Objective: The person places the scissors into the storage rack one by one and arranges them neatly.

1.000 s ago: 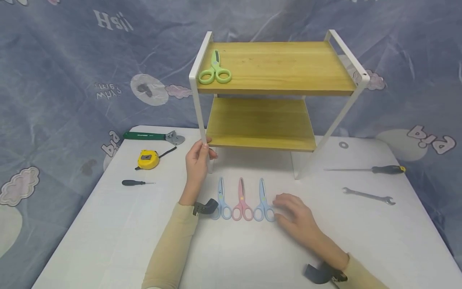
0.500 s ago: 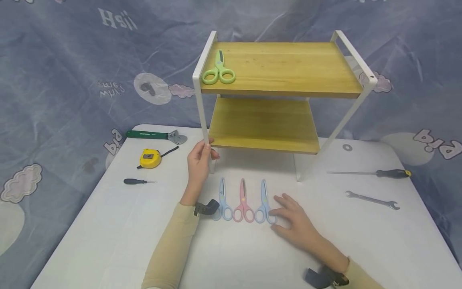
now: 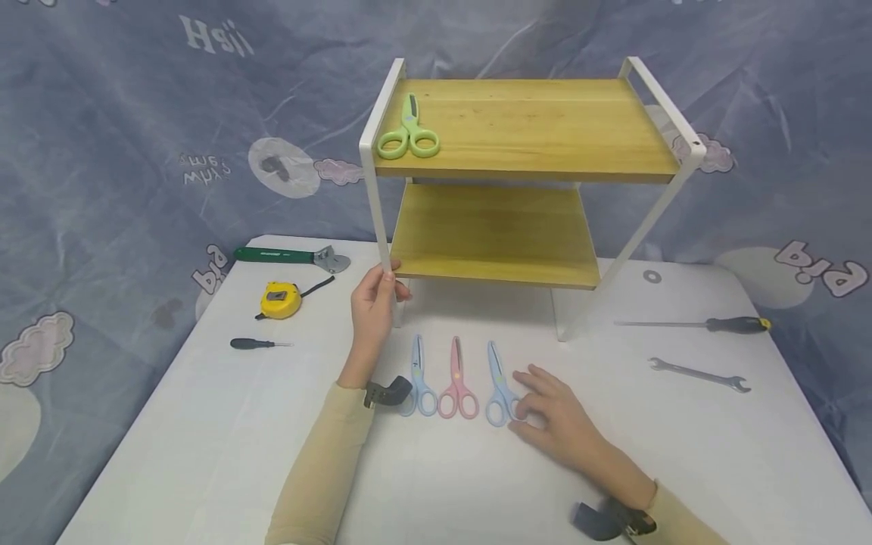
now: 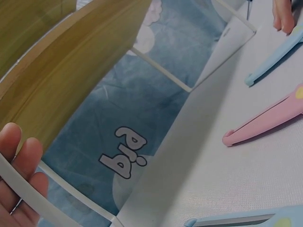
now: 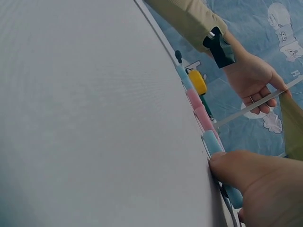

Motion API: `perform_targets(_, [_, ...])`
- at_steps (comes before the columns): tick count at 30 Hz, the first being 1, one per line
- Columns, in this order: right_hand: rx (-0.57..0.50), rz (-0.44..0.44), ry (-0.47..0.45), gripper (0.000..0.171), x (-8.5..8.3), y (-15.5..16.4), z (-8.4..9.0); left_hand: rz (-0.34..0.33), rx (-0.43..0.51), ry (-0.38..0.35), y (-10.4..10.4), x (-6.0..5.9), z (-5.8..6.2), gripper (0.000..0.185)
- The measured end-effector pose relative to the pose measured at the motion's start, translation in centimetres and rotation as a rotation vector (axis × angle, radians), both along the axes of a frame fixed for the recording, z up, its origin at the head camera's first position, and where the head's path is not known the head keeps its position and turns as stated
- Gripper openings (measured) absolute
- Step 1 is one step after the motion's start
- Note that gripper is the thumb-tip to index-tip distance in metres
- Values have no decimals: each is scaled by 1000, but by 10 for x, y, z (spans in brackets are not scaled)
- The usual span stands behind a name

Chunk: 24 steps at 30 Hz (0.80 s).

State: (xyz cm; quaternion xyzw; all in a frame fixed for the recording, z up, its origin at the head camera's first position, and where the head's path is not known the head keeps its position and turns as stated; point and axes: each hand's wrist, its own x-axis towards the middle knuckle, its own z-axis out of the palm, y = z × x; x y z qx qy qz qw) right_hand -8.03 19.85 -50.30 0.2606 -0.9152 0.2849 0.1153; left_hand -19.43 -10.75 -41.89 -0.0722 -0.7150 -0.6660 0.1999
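My right hand (image 3: 562, 420) pinches the right-hand blue scissors (image 3: 500, 381) by a handle, likely the easiest part, beside the pink scissors (image 3: 457, 374), and farther off my left hand (image 3: 371, 309) grips the white shelf leg (image 3: 376, 204), maybe so it won't wobble.

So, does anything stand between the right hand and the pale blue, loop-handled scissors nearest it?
Nothing visible does: the right hand touches the near loop of those pale blue, loop-handled scissors. The pink, loop-handled scissors lie on their other side, clear of the hand.
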Motion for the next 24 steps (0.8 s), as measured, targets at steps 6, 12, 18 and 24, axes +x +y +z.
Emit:
perform_targets(6, [15, -3, 30, 35, 1, 1, 1, -7, -1, 17, 2, 8, 12, 28])
perform_targets(12, [-37, -18, 68, 36, 2, 0, 0, -10, -5, 7, 0, 4, 5, 29])
perform_targets(18, [-225, -117, -102, 35, 4, -1, 2, 4, -8, 7, -3, -10, -16, 30])
perform_targets(24, [-505, -162, -507, 11, 4, 0, 8, 1, 10, 48, -3, -11, -19, 29])
